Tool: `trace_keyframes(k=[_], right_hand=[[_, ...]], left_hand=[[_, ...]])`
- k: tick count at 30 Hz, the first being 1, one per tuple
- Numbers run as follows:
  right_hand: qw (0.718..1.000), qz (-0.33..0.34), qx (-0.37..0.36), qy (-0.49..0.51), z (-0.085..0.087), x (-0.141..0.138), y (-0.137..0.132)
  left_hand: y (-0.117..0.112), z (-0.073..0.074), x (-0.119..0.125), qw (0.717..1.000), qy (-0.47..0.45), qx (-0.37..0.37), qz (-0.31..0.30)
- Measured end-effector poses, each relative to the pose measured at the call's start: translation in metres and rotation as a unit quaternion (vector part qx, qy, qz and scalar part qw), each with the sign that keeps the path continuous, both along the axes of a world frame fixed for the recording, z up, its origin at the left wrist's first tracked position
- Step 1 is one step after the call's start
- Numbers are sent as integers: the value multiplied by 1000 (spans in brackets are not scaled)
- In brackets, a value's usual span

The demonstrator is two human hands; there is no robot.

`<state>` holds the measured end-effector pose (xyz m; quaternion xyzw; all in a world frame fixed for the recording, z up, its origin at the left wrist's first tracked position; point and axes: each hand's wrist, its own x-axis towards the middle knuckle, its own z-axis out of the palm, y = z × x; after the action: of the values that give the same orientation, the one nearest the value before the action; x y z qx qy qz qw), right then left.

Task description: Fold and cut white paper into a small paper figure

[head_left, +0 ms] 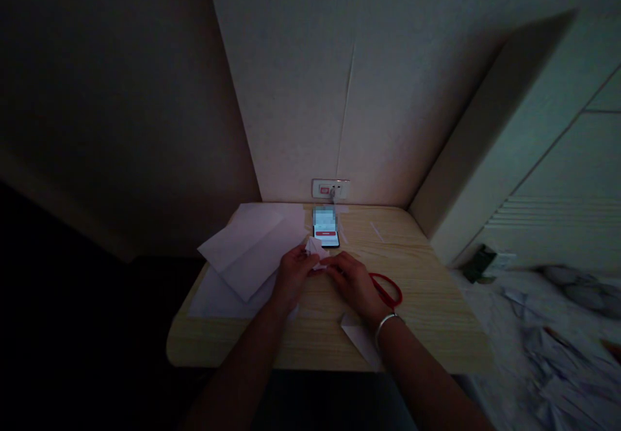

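Observation:
A small folded piece of white paper [314, 247] is held up over the table, just in front of a lit phone [326, 227]. My left hand [292, 276] grips its left side, thumb on top. From the right, the fingers of my right hand [353, 282] pinch its lower right edge. Beside my right hand lie scissors with red handles [394, 292], partly hidden behind that hand. White paper sheets [252, 256] overlap to the left of my left hand. Under my right wrist, which wears a bracelet, rests another piece of paper [358, 335].
The pale wooden table [431, 314] has rounded corners and stands against a wall. A socket panel [330, 189] with a plug sits just above its back edge. Thin paper strips [377, 231] lie near the back. To the right, a bed surface [504, 327] carries crumpled items.

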<state>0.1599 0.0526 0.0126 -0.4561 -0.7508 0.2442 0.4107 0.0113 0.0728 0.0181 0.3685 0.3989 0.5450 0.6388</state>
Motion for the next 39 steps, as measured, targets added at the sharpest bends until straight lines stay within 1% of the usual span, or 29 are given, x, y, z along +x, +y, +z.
trace_keyframes(k=[5, 8, 14, 18, 20, 23, 27, 32, 37, 39], right_hand=[[1000, -15, -2, 21, 1, -1, 0], [998, -27, -21, 56, 1, -3, 0], [989, -68, -68, 112, 2, -5, -2], [979, -57, -95, 170, -1, -5, -1], [976, -60, -101, 184, -3, -4, 0], [976, -67, -100, 183, -4, -4, 1], [981, -59, -96, 158, -3, -4, 1], [990, -50, -50, 119, 1, -5, 0], [989, -53, -71, 122, 3, -4, -2], [988, -54, -67, 124, 2, -3, -2]], left_hand=[[0, 2, 0, 999, 35, 6, -10], [1, 1, 1, 998, 53, 17, -21], [1, -1, 3, 998, 47, 27, -38], [-1, -1, 3, 998, 39, 33, -39], [-1, -1, 3, 998, 33, 35, -52], [-2, -2, 4, 997, 26, 26, -61], [-1, -1, 3, 999, 21, 2, -32], [0, 1, 3, 1000, 23, 2, -13], [0, 0, 3, 1000, 11, 14, -13], [-1, -1, 3, 1000, 6, 21, -20]])
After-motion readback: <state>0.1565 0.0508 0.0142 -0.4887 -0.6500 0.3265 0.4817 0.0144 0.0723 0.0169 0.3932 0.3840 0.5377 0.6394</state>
